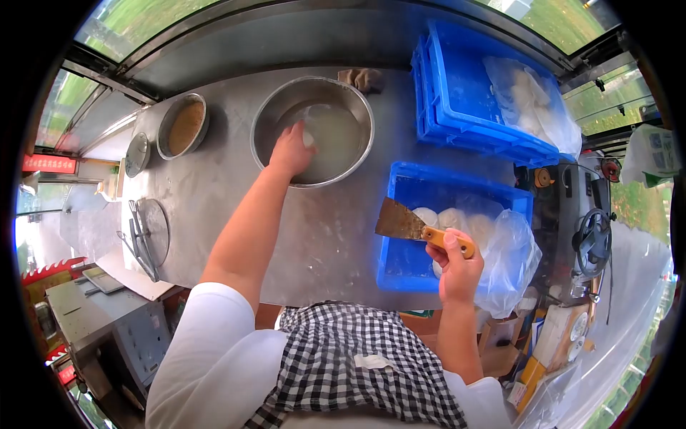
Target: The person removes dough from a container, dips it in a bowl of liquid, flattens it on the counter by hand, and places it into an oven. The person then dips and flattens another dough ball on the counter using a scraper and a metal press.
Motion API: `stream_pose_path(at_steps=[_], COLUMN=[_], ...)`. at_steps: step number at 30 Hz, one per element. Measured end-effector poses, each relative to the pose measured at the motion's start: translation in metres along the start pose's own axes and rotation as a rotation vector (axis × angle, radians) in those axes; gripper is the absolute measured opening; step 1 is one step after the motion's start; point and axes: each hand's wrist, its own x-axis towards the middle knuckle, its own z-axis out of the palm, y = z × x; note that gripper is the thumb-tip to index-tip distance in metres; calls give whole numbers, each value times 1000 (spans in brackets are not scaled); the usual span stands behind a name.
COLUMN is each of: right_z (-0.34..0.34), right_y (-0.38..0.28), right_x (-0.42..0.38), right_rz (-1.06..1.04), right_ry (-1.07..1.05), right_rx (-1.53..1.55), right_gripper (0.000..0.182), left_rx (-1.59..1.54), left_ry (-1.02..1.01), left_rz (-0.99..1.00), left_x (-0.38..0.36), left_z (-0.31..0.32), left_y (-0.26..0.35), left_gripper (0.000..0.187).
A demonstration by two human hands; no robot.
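Observation:
My left hand (291,151) reaches into a wide metal bowl (369,129) with cloudy liquid in its bottom. Its fingers are curled against a small white lump (309,139), whose kind I cannot make out. My right hand (457,266) is closed round the wooden handle of a scraper (401,219). The scraper's flat, stained blade points left, over the near edge of a blue crate (401,275). Round white dough balls (451,219) lie in that crate, partly under a clear plastic bag (511,264).
Another blue crate (457,107) at the back right holds bagged dough (529,93). A bowl of brown powder (187,125), a small lid (137,154) and tongs (143,243) are on the left. A brown cloth (361,79) lies behind the large bowl.

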Motion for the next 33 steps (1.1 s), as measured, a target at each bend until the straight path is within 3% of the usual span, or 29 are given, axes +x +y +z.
stream_pose_path(at_steps=[2, 5, 8, 11, 12, 15, 18, 21, 22, 24, 27, 33], right_z=[3, 11, 29, 57, 70, 109, 146, 179, 186, 202, 231, 246], right_y=[1, 0, -4, -9, -11, -12, -9, 3, 11, 27, 49, 48], right_x=[1, 9, 26, 52, 63, 96, 128, 154, 164, 179, 190, 168], right_rz=[1, -6, -41, -61, -65, -98, -106, -179, -254, -383, -323, -104], right_ry=[24, 39, -8, -78, -97, -169, -255, -273, -265, -240, -297, -390], right_rx=[4, 8, 13, 20, 19, -33, -143, -374, -487, -675, -757, -416], right_gripper=[30, 29, 26, 25, 25, 25, 23, 24, 25, 29, 32, 28], left_rx=[15, 31, 124, 6, -14, -55, -37, -55, -56, -133, -239, -625], left_ry=[-80, -82, -246, -255, -170, -88, -184, -209, -89, -51, -28, -35], left_rz=[-100, -143, -144, 86, 170, -39, -185, -232, -184, -223, -303, -498], left_x=[1, 6, 20, 25, 23, 17, 17, 22, 18, 16, 16, 16], left_z=[-2, -3, -11, -3, -1, -13, -28, -22, -17, -13, -13, -7], left_y=[3, -8, -15, -33, -37, -23, -10, -16, -16, -18, -13, -15], left_gripper=[96, 87, 78, 68, 61, 61, 66, 66, 52, 50, 48, 52])
